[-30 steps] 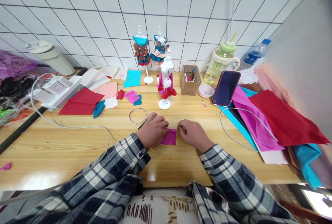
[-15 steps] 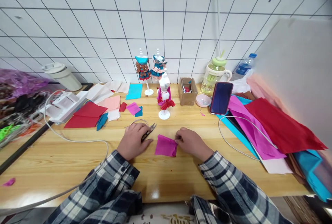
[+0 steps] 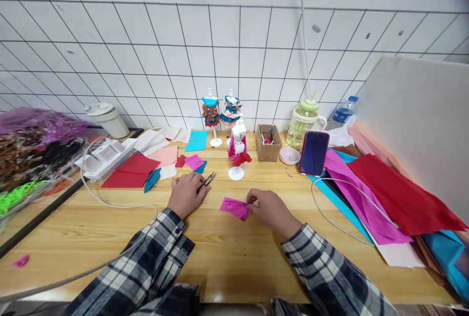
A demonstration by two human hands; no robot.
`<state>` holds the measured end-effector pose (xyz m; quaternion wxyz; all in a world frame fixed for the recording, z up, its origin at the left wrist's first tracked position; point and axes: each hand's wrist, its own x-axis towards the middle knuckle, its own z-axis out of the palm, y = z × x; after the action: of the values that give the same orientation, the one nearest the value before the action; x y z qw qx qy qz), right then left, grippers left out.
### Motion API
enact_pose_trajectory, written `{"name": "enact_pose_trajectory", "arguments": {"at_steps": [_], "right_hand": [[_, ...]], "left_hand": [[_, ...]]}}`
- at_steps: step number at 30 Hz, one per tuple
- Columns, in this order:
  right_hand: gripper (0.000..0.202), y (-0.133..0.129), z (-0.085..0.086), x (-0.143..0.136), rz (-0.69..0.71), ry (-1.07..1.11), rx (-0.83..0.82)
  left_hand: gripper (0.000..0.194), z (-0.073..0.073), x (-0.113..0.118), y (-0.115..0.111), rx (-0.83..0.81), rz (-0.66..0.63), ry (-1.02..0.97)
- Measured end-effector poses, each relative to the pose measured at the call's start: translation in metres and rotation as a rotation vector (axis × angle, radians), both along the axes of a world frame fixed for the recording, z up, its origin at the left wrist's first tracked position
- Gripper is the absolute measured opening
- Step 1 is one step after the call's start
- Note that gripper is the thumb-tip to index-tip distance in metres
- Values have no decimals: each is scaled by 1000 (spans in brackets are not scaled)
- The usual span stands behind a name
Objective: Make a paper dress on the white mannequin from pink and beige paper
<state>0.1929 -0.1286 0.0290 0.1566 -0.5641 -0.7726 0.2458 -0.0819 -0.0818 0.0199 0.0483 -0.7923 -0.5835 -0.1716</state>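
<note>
Magenta cloth (image 3: pixel 233 207), cardboard box (image 3: pixel 268 152) holding oddments (image 3: pixel 266 138)

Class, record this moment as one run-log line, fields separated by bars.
left hand: touching snips | right hand: pinching magenta piece by one end | beyond: front dress form, upright

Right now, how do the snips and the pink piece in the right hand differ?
The snips are slim and pointed; the pink piece is a broader sheet. The snips poke out from the left hand; the right hand pinches the pink piece. Both touch a hand.
</note>
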Motion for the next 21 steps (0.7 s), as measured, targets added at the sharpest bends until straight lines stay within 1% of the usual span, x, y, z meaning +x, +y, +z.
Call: {"name": "enact_pose_trajectory", "arguments": {"at_steps": [2,3,5,6,8,10,11,12,14,16,18,21], "right_hand": [[12,5,0,2,-31,6,147],[17,7,-2,2,-54,-18,249],[26,8,-8,3,-71,-106,430],[29,7,-12,3,-57,-155,487],[29,5,-19,2,5,-230,529],[25,2,-24,1,38,-250,523],[22,2,-25,0,36,-242,506],[19,1,-26,-1,33,-227,478],[15,1,-28,-1,30,-199,410],[11,3,-29,0,47,-190,348],[8,5,-30,1,66,-191,304],[7,6,-31,3,80,-190,246]], "left_hand": [[27,9,3,0,81,-5,-72],[27,14,7,-2,125,-35,-112],[28,23,20,-8,203,-177,-172],[30,25,28,-11,241,-261,-188],[41,24,46,-19,255,-394,-175],[60,16,62,-26,207,-438,-118],[63,11,69,-28,167,-444,-81],[59,5,74,-29,128,-442,-47],[41,-4,79,-29,67,-435,9],[24,-11,79,-28,35,-436,43],[18,-13,76,-26,5,-445,64],[15,-11,72,-25,-29,-444,69]]}}
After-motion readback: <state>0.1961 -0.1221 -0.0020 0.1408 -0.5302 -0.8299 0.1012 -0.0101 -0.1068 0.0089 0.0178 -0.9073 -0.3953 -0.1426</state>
